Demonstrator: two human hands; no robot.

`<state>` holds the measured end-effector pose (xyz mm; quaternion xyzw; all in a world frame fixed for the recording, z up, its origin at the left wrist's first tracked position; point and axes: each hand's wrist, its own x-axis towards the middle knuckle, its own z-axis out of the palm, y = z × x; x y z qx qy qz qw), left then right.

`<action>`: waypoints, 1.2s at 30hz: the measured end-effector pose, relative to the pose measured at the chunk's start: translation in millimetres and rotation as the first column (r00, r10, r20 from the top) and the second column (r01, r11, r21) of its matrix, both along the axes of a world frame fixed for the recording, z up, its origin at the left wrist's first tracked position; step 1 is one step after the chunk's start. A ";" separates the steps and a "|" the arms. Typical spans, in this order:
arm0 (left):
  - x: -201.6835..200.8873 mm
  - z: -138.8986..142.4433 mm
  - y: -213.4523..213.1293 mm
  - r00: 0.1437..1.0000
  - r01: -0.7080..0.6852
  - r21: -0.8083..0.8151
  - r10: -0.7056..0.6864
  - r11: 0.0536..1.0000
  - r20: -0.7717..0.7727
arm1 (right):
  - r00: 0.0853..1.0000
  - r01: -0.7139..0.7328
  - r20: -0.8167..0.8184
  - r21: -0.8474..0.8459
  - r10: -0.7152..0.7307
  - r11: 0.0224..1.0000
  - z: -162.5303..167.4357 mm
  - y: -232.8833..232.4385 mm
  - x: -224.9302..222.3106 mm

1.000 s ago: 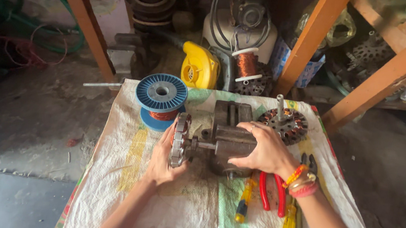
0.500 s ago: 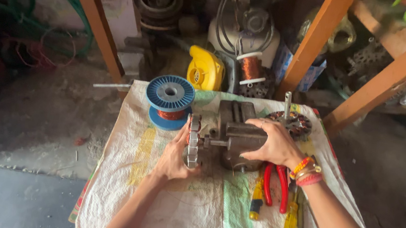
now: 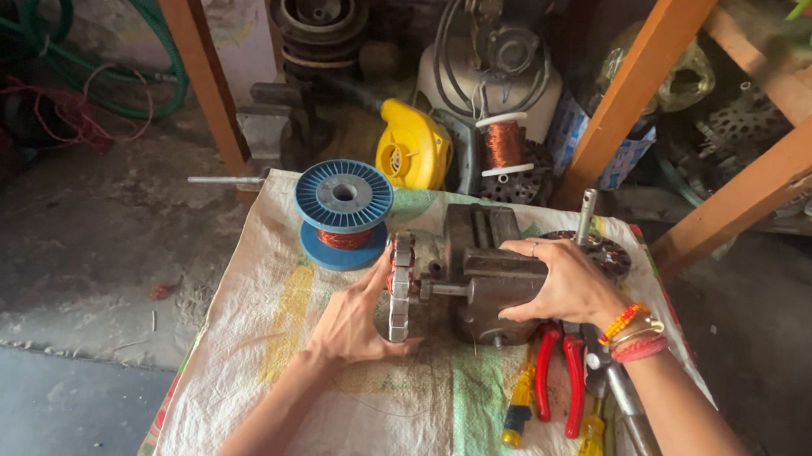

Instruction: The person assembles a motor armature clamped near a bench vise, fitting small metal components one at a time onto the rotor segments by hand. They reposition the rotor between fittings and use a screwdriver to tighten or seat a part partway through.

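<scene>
Left hand [image 3: 351, 323] was cupped round the toothed metal ring [image 3: 400, 288], right hand [image 3: 566, 283] clamped on the vise [image 3: 486, 282], mid-mat on the woven sack [image 3: 239, 381]. Blue wire spool [image 3: 341, 213] sat far left, pliers [image 3: 559, 375] just right. I'd say brace the vise hard and keep the ring square.

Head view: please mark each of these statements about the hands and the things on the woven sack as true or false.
1. The right hand rests on the dark grey metal vise. True.
2. The left hand holds a yellow screwdriver. False: it touches the round metal stator disc mounted at the vise.
3. The blue plastic spool of copper wire stands behind the left hand. True.
4. The red-handled pliers lie left of the spool. False: they lie under the right wrist.
</scene>
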<state>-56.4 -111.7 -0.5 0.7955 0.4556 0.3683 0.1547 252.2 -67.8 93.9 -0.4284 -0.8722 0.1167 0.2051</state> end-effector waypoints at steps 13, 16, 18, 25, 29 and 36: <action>-1.9 -5.5 5.5 0.993 0.089 0.062 -0.093 0.994 0.066 | 0.991 -0.098 -0.058 0.307 0.121 0.947 -2.3 -35.5 -75.9; -0.8 -3.3 3.2 0.996 0.074 0.048 -0.076 0.996 0.041 | 0.995 -0.081 -0.030 0.288 0.094 0.954 -10.8 -31.9 -96.8; -2.3 -2.5 0.6 0.998 0.062 0.077 -0.063 0.995 0.016 | 0.999 -0.017 -0.042 0.223 0.027 0.975 -18.2 -32.4 -100.7; -3.5 -4.8 -2.4 1.000 0.001 0.203 -0.001 0.979 0.002 | 0.914 0.104 -0.401 0.356 0.051 0.929 -45.5 -51.9 -98.0; -3.6 -5.5 -4.8 1.000 -0.022 0.335 0.022 0.942 0.004 | 0.943 0.094 -0.320 0.515 0.089 0.852 -48.8 -56.0 -102.0; -3.2 -6.6 -10.1 0.999 -0.020 0.408 0.028 0.913 -0.015 | 0.959 -0.021 -0.205 0.640 0.197 0.768 -47.0 -67.1 -101.1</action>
